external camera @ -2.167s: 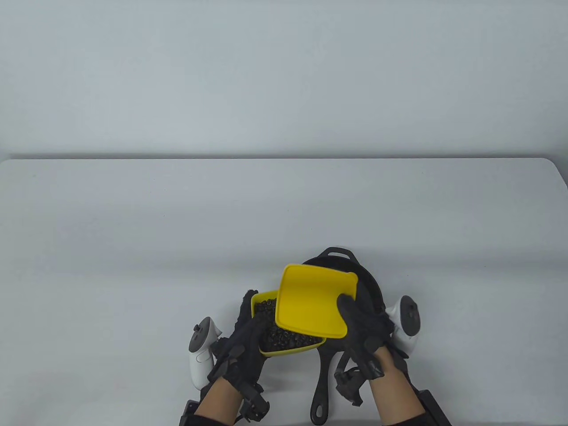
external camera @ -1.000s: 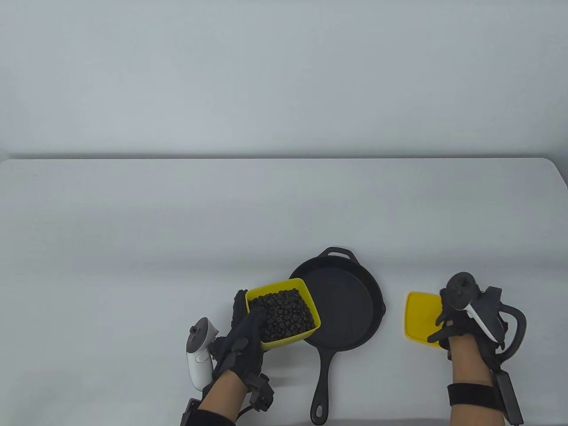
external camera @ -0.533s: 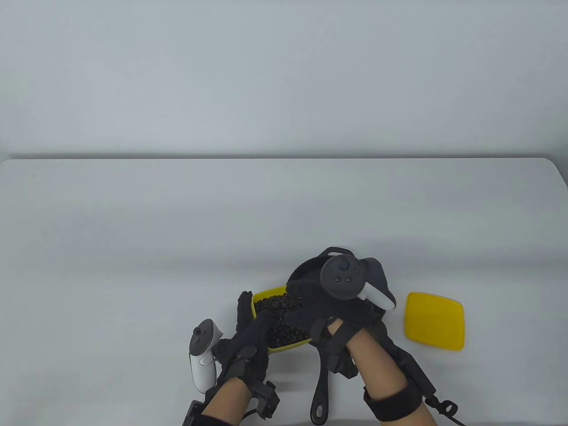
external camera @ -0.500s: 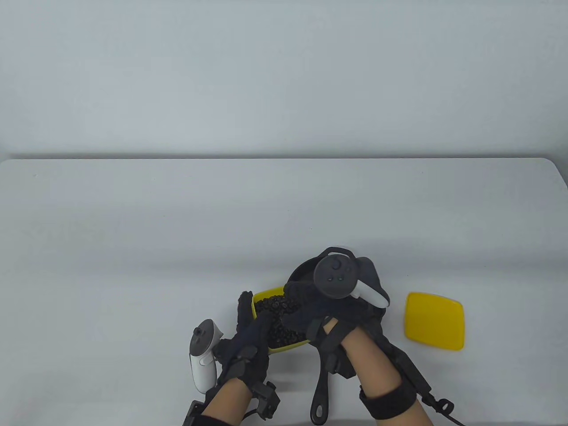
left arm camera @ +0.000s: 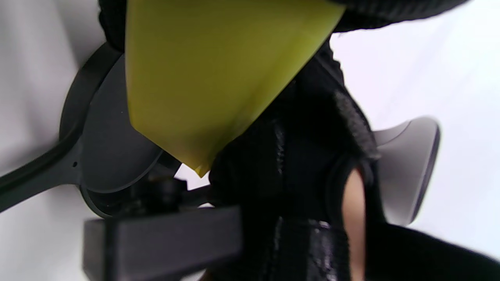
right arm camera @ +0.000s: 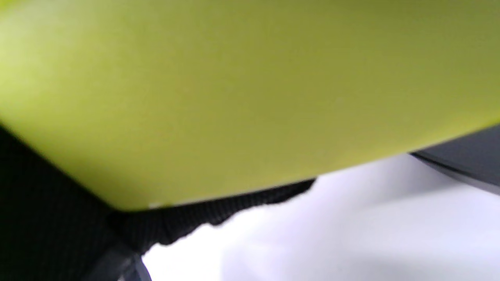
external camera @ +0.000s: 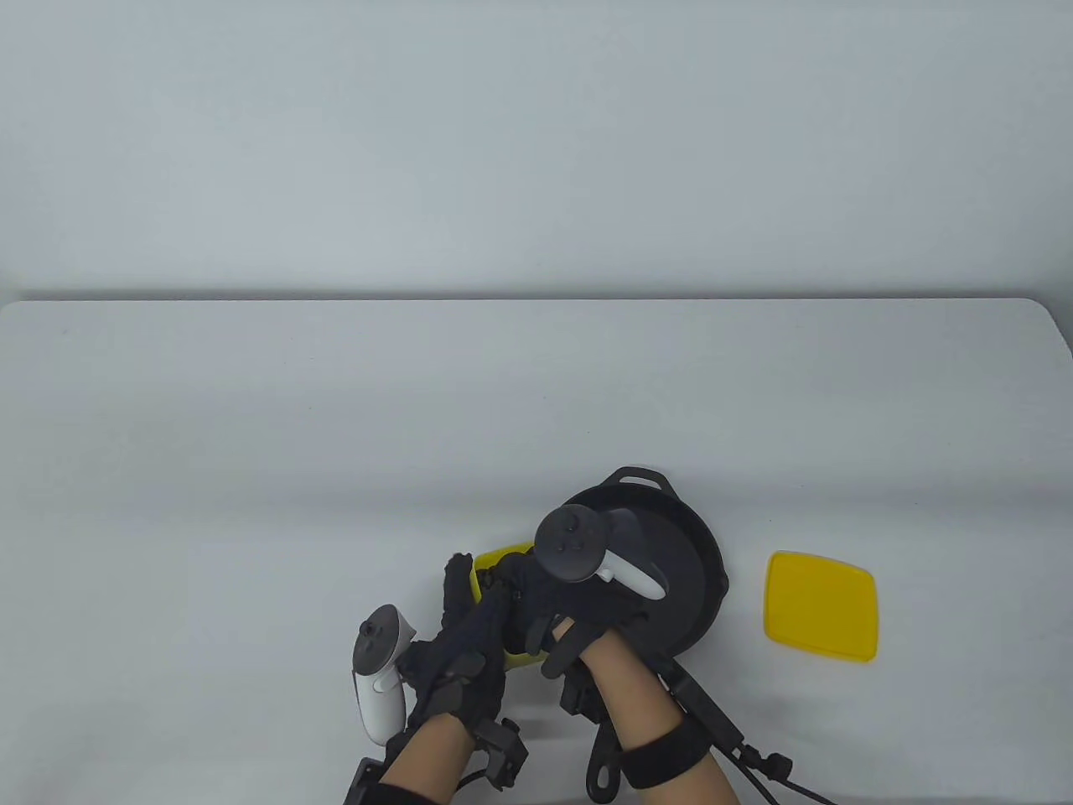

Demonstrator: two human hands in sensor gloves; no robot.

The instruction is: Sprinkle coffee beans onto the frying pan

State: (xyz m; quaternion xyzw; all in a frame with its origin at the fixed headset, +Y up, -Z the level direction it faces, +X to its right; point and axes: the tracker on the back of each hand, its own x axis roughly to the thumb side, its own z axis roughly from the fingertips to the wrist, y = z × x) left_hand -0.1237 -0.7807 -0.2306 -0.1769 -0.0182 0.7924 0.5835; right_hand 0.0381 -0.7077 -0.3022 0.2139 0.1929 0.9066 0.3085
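My left hand (external camera: 465,641) grips the yellow container (external camera: 505,557) of coffee beans just left of the black frying pan (external camera: 692,579) and holds it off the table. My right hand (external camera: 545,599) lies over the container's open top, fingers down inside it, and hides the beans. Whether those fingers hold beans is hidden. The left wrist view shows the container's underside (left arm camera: 203,78) above the pan (left arm camera: 113,156), which looks bare there. The right wrist view is filled by the container's wall (right arm camera: 234,97).
The yellow lid (external camera: 821,605) lies flat on the white table to the right of the pan. The pan's long handle (external camera: 602,767) points toward the table's front edge, under my right forearm. The table (external camera: 335,419) stretches away behind.
My right hand set the lid down to the right of the pan, came back left across the pan, and now sits over the container. My left hand has kept its hold on the container.
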